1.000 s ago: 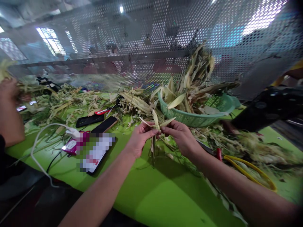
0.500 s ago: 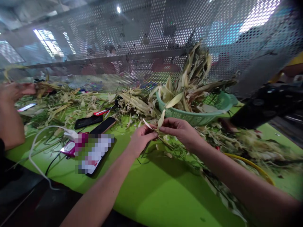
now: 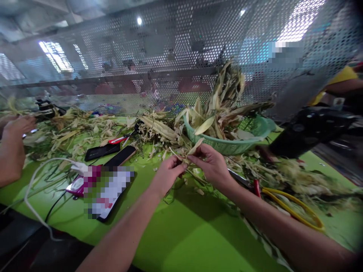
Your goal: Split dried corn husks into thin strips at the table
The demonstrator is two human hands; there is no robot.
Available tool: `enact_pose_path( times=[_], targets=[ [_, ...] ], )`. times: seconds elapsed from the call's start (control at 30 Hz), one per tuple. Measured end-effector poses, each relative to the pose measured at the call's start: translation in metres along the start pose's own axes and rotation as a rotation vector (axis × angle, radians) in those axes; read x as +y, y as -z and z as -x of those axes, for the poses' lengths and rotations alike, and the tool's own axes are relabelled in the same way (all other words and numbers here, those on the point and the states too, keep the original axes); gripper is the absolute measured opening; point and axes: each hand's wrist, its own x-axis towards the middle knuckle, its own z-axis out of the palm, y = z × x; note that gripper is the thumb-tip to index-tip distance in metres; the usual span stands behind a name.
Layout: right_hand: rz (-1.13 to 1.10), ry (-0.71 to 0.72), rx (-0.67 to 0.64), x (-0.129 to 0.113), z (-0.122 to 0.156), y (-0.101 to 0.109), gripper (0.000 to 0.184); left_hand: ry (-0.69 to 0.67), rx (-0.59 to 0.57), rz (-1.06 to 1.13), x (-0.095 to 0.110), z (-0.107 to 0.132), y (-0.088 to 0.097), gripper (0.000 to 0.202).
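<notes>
The left hand (image 3: 167, 174) is pinching the thin end of a dry husk piece (image 3: 197, 146) at the near left of the green basket (image 3: 227, 146), and the right hand (image 3: 211, 164) is pinching its broader part, the paired grips probably steadying a limp, light strip. The basket is holding loose husks (image 3: 204, 126), its wall apparently containing them within reach, while yellow-handled scissors (image 3: 256, 188) are lying nearer than the basket, seemingly leaving both hands free.
</notes>
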Motion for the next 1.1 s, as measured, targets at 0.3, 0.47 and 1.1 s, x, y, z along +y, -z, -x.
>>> enact_pose_path(
  times=[0.3, 0.47, 1.1],
  targets=[
    [-0.388, -0.209, -0.138, -0.01, -0.006, 0.008, 0.026, -0.062, 0.049, -0.198, -0.002, -0.001, 0.003, 0.025],
    [-0.364, -0.252, -0.169, 0.006, -0.002, -0.001, 0.025, -0.084, 0.008, -0.237, -0.001, 0.0, -0.002, 0.021],
    [0.493, 0.245, -0.185, -0.021, -0.004, 0.013, 0.007, -0.11, 0.074, -0.624, -0.005, 0.003, -0.002, 0.014]
  ],
)
